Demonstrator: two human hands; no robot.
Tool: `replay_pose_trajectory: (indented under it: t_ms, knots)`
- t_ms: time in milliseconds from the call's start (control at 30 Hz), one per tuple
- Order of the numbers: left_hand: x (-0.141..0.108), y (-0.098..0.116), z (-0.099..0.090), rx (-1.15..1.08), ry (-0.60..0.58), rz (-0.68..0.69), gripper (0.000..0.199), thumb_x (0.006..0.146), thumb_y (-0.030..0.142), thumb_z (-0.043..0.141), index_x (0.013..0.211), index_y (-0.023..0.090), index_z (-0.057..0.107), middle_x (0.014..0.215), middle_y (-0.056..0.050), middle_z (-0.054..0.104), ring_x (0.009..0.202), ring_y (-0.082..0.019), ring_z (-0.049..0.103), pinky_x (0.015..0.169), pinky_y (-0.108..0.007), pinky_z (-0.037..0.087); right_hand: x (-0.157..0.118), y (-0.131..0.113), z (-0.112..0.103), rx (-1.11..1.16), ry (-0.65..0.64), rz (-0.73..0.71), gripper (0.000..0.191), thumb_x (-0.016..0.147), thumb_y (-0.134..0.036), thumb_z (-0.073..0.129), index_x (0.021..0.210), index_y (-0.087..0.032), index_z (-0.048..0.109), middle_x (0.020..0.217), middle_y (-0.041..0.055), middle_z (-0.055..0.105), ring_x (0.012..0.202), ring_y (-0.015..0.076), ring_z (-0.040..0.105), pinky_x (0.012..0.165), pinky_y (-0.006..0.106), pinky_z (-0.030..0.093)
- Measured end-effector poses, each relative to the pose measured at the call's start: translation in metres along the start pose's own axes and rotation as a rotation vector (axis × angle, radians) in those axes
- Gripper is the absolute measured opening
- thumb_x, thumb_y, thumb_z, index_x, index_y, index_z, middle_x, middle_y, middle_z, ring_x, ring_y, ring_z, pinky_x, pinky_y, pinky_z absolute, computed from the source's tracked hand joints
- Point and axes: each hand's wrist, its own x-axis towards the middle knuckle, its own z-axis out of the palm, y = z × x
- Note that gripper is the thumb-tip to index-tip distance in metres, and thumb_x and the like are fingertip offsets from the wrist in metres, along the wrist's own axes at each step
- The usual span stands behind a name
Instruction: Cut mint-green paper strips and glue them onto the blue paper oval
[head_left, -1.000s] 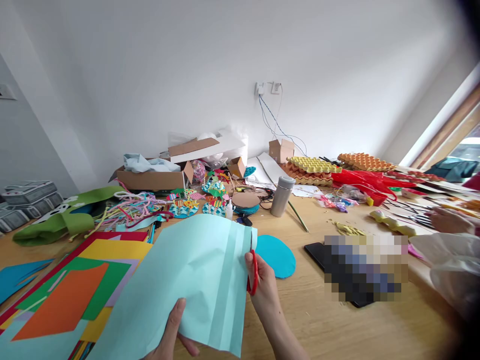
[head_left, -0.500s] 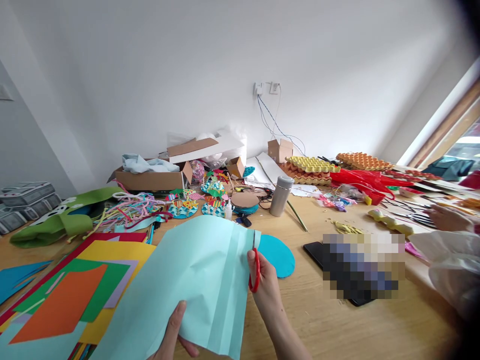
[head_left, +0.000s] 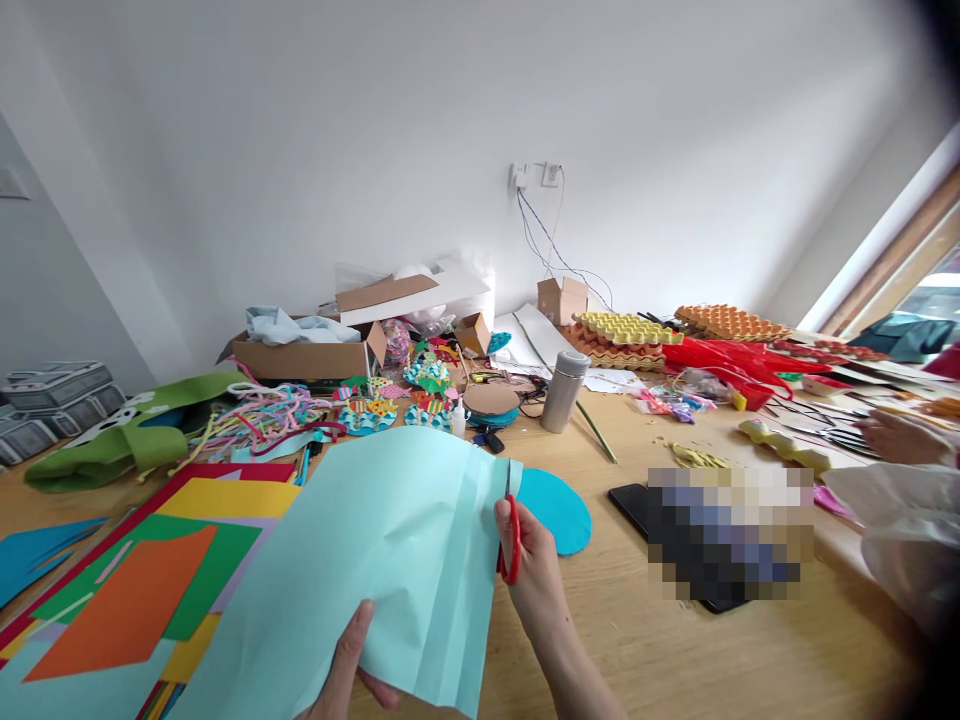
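Note:
A large light-blue sheet of paper (head_left: 360,540), bent and creased with fold lines near its right edge, hangs over the table in front of me. My left hand (head_left: 346,655) pinches its lower edge, thumb on top and fingers partly hidden underneath. Red-handled scissors (head_left: 513,545) are gripped in my right hand (head_left: 534,560). Their blades stand at the sheet's top right, where a narrow strip sits to the right of them. Behind my right hand lies a bright blue disc (head_left: 556,508), partly covered by the paper and hand.
Coloured sheets (head_left: 124,600) lie at left, beside a tangle of pipe cleaners (head_left: 259,420). A steel flask (head_left: 564,392) stands beyond the disc. To the right are a black phone (head_left: 628,500), partly pixelated, and another person's hand (head_left: 900,437). Egg trays (head_left: 626,330) are stacked behind.
The light-blue sheet has shifted slightly, covering a bit more of the coloured sheets at left. Both hands keep their grips, with the scissors almost in the same place.

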Motion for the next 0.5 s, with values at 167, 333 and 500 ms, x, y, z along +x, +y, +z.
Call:
replay_pose_trajectory:
  t_ms: [167, 333, 500]
  knots:
    - [-0.003, -0.009, -0.002, 0.212, 0.110, 0.215, 0.012, 0.085, 0.025, 0.065, 0.093, 0.024, 0.074, 0.060, 0.005, 0.069, 0.055, -0.016, 0.065, 0.086, -0.029, 0.049, 0.001, 0.000, 0.001, 0.026, 0.000, 0.013, 0.058, 0.067, -0.079, 0.055, 0.062, -0.023, 0.036, 0.055, -0.0088, 0.023, 0.047, 0.0083, 0.024, 0.039, 0.021, 0.027]
    - [-0.011, -0.011, 0.002, 0.255, 0.107, 0.227, 0.015, 0.087, 0.024, 0.063, 0.096, 0.027, 0.074, 0.063, 0.005, 0.069, 0.053, -0.015, 0.063, 0.088, -0.031, 0.048, 0.000, -0.001, 0.000, -0.013, 0.026, -0.048, 0.056, 0.072, -0.075, 0.054, 0.061, -0.023, 0.036, 0.056, -0.0080, 0.023, 0.050, 0.0091, 0.022, 0.041, 0.022, 0.026]
    - [-0.013, -0.011, 0.002, 0.274, 0.071, 0.261, 0.015, 0.087, 0.028, 0.063, 0.098, 0.027, 0.074, 0.063, 0.004, 0.069, 0.052, -0.016, 0.062, 0.082, -0.031, 0.049, 0.000, -0.001, -0.001, -0.037, 0.026, -0.081, 0.055, 0.074, -0.074, 0.053, 0.061, -0.023, 0.036, 0.058, -0.0075, 0.023, 0.053, 0.0099, 0.021, 0.044, 0.022, 0.025]
